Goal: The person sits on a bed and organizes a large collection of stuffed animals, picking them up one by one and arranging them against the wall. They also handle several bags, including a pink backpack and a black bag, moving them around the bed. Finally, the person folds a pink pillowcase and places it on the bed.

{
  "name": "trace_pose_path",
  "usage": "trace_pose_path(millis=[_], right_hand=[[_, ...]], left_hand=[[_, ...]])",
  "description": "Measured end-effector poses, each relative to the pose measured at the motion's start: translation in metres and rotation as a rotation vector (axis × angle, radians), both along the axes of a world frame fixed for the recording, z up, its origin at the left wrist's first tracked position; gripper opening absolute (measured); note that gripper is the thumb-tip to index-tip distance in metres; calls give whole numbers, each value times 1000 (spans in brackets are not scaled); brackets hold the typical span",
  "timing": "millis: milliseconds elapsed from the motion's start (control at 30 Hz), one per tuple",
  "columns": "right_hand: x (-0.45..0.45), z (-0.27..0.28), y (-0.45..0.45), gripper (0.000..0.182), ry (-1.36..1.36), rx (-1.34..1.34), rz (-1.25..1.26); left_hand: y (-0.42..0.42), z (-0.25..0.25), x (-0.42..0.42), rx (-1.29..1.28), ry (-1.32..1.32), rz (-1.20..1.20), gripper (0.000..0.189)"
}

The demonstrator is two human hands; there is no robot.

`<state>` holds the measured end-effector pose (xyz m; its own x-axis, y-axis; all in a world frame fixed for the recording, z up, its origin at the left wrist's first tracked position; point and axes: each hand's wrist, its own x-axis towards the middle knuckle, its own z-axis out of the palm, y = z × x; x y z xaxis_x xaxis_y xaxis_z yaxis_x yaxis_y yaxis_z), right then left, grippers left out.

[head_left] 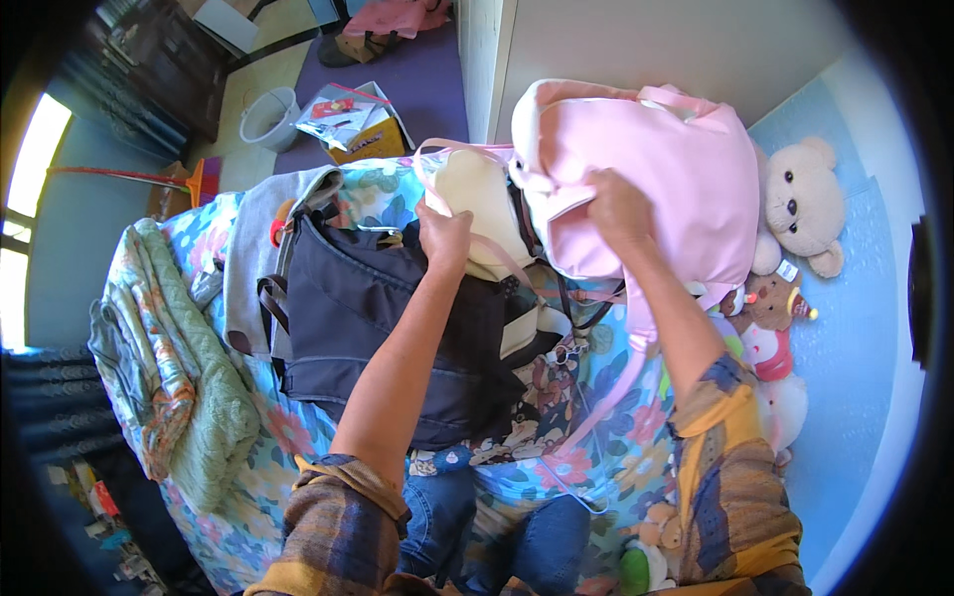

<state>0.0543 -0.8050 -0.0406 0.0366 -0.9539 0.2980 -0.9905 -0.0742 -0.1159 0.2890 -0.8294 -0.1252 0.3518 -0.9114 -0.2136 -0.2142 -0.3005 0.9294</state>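
My left hand (445,232) is closed on the near left edge of a small cream bag (477,190) that has a thin pink strap. With my right hand (621,212) I grip the front of a pink backpack (671,164), by the edge of a pocket whose mouth gapes. The backpack leans against the wall at the far end of the bed. Below my left forearm lies a dark grey backpack (350,298). Under it a dark bag with a cartoon animal print (548,395) shows in part. A long pink strap (611,395) trails over the floral bedsheet (641,425).
Left of the dark backpack are a grey cloth bag (253,261) and a folded green blanket (216,425). Plush toys line the right wall, among them a cream teddy bear (805,201). Beyond the bed stand a white bucket (270,123) and a filled yellow box (369,141).
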Motion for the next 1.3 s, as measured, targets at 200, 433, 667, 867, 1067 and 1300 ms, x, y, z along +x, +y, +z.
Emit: trace_pose_path(millis=[200,433,667,867,1067,1300], right_hand=[[-87,84,-22,29,-697,-57,-393],[-143,136,-57,25,-1083,-215,-342],[-154,168,-53,25,-1279,-271,-347],[-121,81,-66,31,-1199,-193,-295],[-102,19,-58,41,-620,-19,-560],[-48,48,21,53,-186,-174,155]], left_hand=[[4,21,9,-207,421,172,53],[-12,65,5,-241,501,102,47],[-49,-30,-126,-74,448,-20,57],[-43,-54,-151,149,-66,-870,57],[41,101,2,-276,-115,-650,45],[133,94,182,-266,-862,-430,66]])
